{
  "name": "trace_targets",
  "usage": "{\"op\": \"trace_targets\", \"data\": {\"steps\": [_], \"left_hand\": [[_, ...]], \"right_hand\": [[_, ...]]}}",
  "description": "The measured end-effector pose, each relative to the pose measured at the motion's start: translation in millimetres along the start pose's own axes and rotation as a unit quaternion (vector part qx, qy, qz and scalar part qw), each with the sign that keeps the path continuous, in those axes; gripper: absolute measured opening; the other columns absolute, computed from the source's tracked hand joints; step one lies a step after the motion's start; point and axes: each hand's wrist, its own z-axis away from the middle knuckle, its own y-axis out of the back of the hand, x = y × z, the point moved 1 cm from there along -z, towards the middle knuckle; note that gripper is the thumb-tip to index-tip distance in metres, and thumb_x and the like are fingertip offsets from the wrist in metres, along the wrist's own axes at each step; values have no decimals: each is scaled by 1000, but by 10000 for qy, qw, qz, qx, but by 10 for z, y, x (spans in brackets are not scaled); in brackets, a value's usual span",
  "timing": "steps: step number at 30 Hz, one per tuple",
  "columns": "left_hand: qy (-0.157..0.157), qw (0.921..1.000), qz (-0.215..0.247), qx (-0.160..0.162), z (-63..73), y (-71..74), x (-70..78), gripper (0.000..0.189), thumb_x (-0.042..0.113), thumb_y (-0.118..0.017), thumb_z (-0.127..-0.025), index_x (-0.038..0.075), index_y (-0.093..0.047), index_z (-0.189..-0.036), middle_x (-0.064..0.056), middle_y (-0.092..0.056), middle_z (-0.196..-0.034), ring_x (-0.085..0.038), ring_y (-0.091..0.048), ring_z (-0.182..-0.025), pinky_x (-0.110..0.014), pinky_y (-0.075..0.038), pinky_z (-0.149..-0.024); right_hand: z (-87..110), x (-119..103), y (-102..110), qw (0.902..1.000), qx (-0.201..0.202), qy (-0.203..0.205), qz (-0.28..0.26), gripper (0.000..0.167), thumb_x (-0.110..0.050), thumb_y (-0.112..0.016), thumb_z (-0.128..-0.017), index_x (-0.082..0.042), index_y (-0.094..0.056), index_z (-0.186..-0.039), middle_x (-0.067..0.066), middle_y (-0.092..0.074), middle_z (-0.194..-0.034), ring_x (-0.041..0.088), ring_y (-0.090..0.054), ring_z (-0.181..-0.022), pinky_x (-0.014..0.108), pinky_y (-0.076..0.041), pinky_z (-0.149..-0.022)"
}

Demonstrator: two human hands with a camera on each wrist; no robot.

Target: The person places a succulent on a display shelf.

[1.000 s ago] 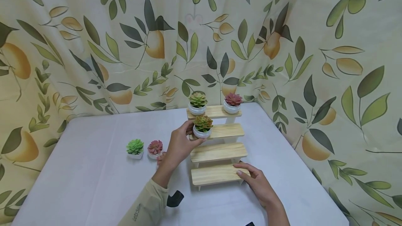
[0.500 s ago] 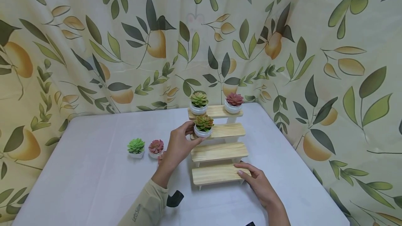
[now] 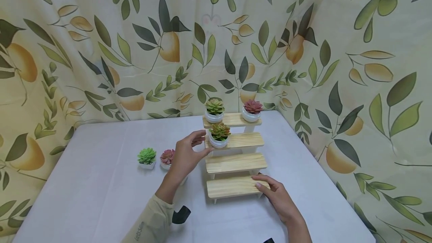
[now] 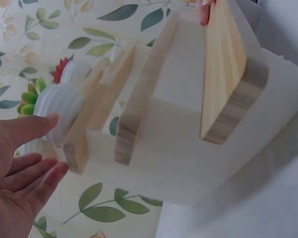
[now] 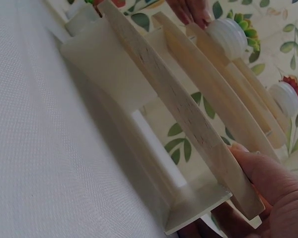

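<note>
A tiered wooden stand (image 3: 236,164) with white supports rises in steps on the table. On the left end of its second-highest step sits a white pot holding an orange-green succulent (image 3: 219,132). My left hand (image 3: 189,153) is just left of that pot, thumb and fingers spread apart, with a gap visible in the left wrist view (image 4: 25,173). My right hand (image 3: 278,198) grips the right end of the lowest step, its thumb along the board in the right wrist view. A pale green succulent (image 3: 214,108) and a dark red one (image 3: 252,110) stand on the top step.
Left of the stand, a bright green succulent (image 3: 146,156) and a pink one (image 3: 167,157) stand on the white-covered table (image 3: 84,183). Another pot is mostly hidden behind my left wrist. A leaf-patterned curtain (image 3: 141,66) encloses the back and sides.
My left hand has let go of the orange-green succulent's pot and drawn back slightly to the left. The pot stays on its step. My right hand keeps its grip on the stand.
</note>
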Motion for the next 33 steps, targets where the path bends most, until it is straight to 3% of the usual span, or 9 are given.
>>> {"op": "trace_targets", "data": {"steps": [6,13,22,33], "left_hand": [[22,9998,184,49,49,48,-23,55,6,-89,-82,0,-66,-131,-11,-69,-128,-27,-69,-110,-33,-55,-97],[63,9999,109,68,79,133,-37,53,7,-89,-83,4,-68,-131,-9,-70,-126,-24,-69,-109,-34,-56,-97],[126,9999,-56,100,113,216,-156,52,8,-88,-83,4,-68,-131,-9,-70,-126,-25,-69,-110,-35,-56,-96],[450,9981,-395,-168,206,283,-293,49,8,-89,-83,6,-69,-128,-9,-71,-123,-25,-69,-110,-38,-57,-96]], "right_hand": [[24,-22,8,10000,-62,67,7,43,-23,-72,-99,1,-65,-134,18,-38,-160,38,-12,-155,56,-11,-124],[18,31,21,10000,-61,41,16,42,-24,-73,-99,-1,-66,-134,16,-35,-161,36,-11,-155,55,-14,-123],[1,16,9,9999,-31,42,91,43,-26,-73,-99,-1,-66,-134,16,-34,-161,37,-11,-155,53,-16,-123],[4,15,5,9999,-103,102,36,40,-22,-71,-100,0,-66,-133,17,-37,-160,37,-11,-155,59,-11,-123]]}}
